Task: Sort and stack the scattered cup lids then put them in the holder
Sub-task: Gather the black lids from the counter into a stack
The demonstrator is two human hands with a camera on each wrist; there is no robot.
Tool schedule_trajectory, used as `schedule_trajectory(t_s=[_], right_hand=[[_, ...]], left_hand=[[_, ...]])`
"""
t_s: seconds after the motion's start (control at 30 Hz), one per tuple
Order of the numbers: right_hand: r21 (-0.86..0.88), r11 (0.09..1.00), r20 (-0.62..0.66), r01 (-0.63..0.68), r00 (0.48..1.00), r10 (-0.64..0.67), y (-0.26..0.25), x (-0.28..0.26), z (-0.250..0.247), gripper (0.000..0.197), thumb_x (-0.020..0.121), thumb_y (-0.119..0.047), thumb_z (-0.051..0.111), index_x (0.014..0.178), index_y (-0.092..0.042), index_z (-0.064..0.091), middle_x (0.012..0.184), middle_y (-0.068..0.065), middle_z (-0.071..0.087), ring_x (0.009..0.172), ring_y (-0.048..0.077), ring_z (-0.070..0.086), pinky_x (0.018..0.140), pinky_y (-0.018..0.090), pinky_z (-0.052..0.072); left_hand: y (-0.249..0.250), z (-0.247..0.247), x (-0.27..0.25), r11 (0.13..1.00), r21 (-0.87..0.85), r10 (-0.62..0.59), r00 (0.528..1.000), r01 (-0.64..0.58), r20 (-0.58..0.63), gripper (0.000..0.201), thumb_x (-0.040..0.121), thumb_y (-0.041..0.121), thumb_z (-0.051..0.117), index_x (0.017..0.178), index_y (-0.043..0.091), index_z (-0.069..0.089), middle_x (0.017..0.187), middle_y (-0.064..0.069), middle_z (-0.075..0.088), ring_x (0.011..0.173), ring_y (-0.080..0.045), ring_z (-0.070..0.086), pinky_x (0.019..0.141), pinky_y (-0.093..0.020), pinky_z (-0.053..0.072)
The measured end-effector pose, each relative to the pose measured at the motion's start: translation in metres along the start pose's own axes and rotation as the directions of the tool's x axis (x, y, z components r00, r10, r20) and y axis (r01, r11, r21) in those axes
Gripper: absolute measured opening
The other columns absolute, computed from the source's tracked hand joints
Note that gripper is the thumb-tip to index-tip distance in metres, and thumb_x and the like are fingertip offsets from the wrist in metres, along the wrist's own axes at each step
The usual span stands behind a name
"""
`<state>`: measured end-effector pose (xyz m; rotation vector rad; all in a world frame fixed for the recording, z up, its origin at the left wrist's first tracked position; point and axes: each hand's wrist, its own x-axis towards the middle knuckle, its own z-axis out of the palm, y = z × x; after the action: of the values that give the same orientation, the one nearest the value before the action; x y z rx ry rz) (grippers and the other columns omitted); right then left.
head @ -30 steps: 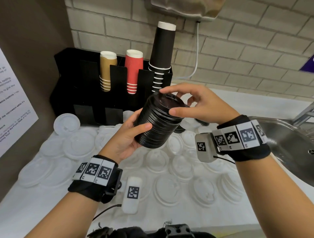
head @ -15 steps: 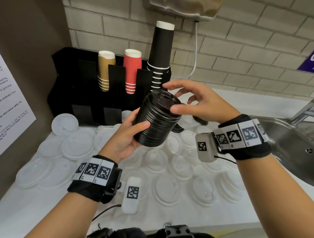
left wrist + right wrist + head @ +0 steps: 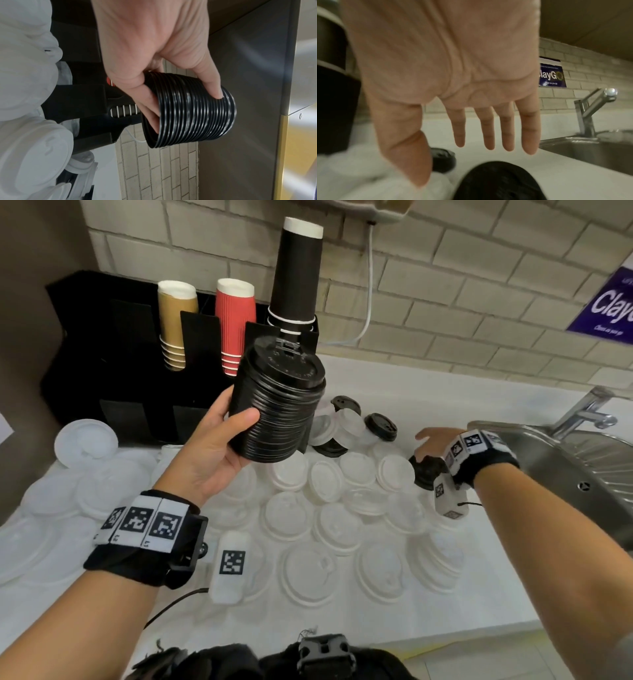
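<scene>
My left hand (image 3: 219,440) grips a tall stack of black lids (image 3: 277,402) in the air in front of the black holder (image 3: 113,364); the left wrist view shows the thumb and fingers curled round the black lid stack (image 3: 192,115). My right hand (image 3: 428,446) hovers low at the right with straight, spread fingers (image 3: 488,128), just above a loose black lid (image 3: 426,472), the same black lid (image 3: 496,181) filling the bottom of the right wrist view. Other loose black lids (image 3: 382,426) lie behind it. Several white lids (image 3: 308,573) cover the counter.
The holder carries gold cups (image 3: 176,323), red cups (image 3: 236,323) and tall black cups (image 3: 298,275). A steel sink (image 3: 565,467) and tap (image 3: 582,416) sit at the right. A brick wall runs behind, and a dark panel stands at the left.
My right hand has left the top of the black stack and dropped down to the right, over a loose black lid. The left hand keeps holding the stack.
</scene>
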<state>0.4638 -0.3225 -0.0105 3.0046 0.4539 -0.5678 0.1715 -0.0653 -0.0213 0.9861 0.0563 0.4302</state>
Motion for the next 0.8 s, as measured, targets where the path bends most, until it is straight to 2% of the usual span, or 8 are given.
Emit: schedule_trajectory(t_s=[0.13, 0.2, 0.37, 0.47, 0.57, 0.67, 0.73, 0.8], right_hand=[[-0.12, 0.993, 0.13, 0.003, 0.991, 0.013, 0.005, 0.007, 0.013, 0.086, 0.079, -0.022, 0.076, 0.149, -0.02, 0.027, 0.153, 0.01, 0.034, 0.134, 0.031, 0.041, 0.105, 0.04, 0.04], [-0.206, 0.978, 0.146, 0.027, 0.989, 0.004, 0.003, 0.008, 0.015, 0.09, 0.078, -0.023, 0.077, 0.151, -0.023, 0.023, 0.153, 0.008, 0.033, 0.134, 0.03, 0.042, 0.103, 0.039, 0.042], [-0.283, 0.958, 0.111, 0.045, 0.994, -0.014, 0.004, 0.012, 0.021, 0.081, 0.076, -0.019, 0.077, 0.144, -0.024, 0.034, 0.138, 0.011, 0.05, 0.12, 0.031, 0.054, 0.098, 0.041, 0.048], [-0.282, 0.959, 0.04, -0.006, 0.999, 0.018, 0.008, 0.013, 0.022, 0.072, 0.079, -0.024, 0.072, 0.141, -0.026, 0.036, 0.135, 0.014, 0.047, 0.116, 0.035, 0.054, 0.096, 0.04, 0.048], [-0.161, 0.981, -0.125, -0.109, 0.988, 0.089, 0.002, 0.007, 0.014, 0.057, 0.087, -0.034, 0.053, 0.14, -0.024, 0.035, 0.136, 0.018, 0.034, 0.111, 0.042, 0.052, 0.093, 0.043, 0.046], [0.061, 0.99, -0.178, -0.127, 0.975, 0.136, -0.018, -0.007, -0.008, 0.06, 0.092, -0.044, 0.043, 0.146, -0.022, 0.027, 0.145, 0.02, 0.025, 0.122, 0.045, 0.044, 0.095, 0.045, 0.039], [0.214, 0.977, -0.208, 0.003, 0.977, 0.042, -0.036, -0.021, -0.026, 0.059, 0.091, -0.052, 0.042, 0.143, -0.026, 0.031, 0.141, 0.021, 0.035, 0.119, 0.041, 0.046, 0.091, 0.042, 0.037], [0.365, 0.909, -0.248, 0.201, 0.962, -0.114, -0.056, -0.042, -0.039, 0.05, 0.091, -0.054, 0.04, 0.134, -0.028, 0.041, 0.116, 0.015, 0.057, 0.097, 0.03, 0.055, 0.075, 0.03, 0.037]], left_hand=[[-0.004, -0.002, 0.002, 1.0, 0.011, 0.001, 1.0, -0.001, -0.008, 0.063, 0.08, 0.018, 0.059, 0.141, 0.017, 0.045, 0.128, -0.003, 0.061, 0.115, -0.019, 0.063, 0.079, -0.031, 0.058], [-0.005, -0.002, 0.002, 1.0, 0.019, 0.001, 1.0, -0.001, 0.001, 0.062, 0.078, 0.024, 0.068, 0.137, 0.019, 0.049, 0.125, -0.002, 0.062, 0.113, -0.019, 0.063, 0.078, -0.031, 0.058], [-0.005, -0.003, 0.004, 1.0, 0.024, 0.0, 1.0, 0.0, 0.002, 0.052, 0.081, 0.018, 0.059, 0.132, 0.021, 0.052, 0.117, 0.004, 0.067, 0.107, -0.014, 0.067, 0.075, -0.029, 0.058], [-0.004, -0.001, 0.003, 0.999, 0.037, -0.01, 1.0, 0.01, 0.012, 0.08, 0.064, 0.033, 0.087, 0.134, 0.021, 0.051, 0.122, 0.001, 0.065, 0.11, -0.016, 0.065, 0.078, -0.03, 0.058], [-0.004, 0.003, 0.002, 0.998, 0.052, -0.023, 1.0, 0.022, 0.012, 0.102, 0.047, 0.038, 0.095, 0.136, 0.02, 0.05, 0.125, -0.002, 0.062, 0.112, -0.018, 0.064, 0.081, -0.032, 0.059], [-0.009, 0.008, 0.001, 0.999, 0.017, -0.044, 0.999, 0.044, 0.005, 0.078, 0.068, 0.022, 0.076, 0.14, 0.017, 0.046, 0.123, -0.002, 0.063, 0.112, -0.019, 0.063, 0.084, -0.032, 0.058], [-0.013, 0.01, 0.0, 0.998, 0.009, -0.061, 0.998, 0.061, 0.021, 0.08, 0.069, 0.02, 0.072, 0.143, 0.015, 0.043, 0.125, -0.004, 0.061, 0.116, -0.022, 0.06, 0.089, -0.034, 0.056], [-0.015, 0.012, -0.002, 0.997, 0.005, -0.077, 0.996, 0.077, 0.039, 0.095, 0.061, 0.026, 0.084, 0.144, 0.015, 0.041, 0.127, -0.006, 0.06, 0.118, -0.024, 0.059, 0.092, -0.037, 0.053]])
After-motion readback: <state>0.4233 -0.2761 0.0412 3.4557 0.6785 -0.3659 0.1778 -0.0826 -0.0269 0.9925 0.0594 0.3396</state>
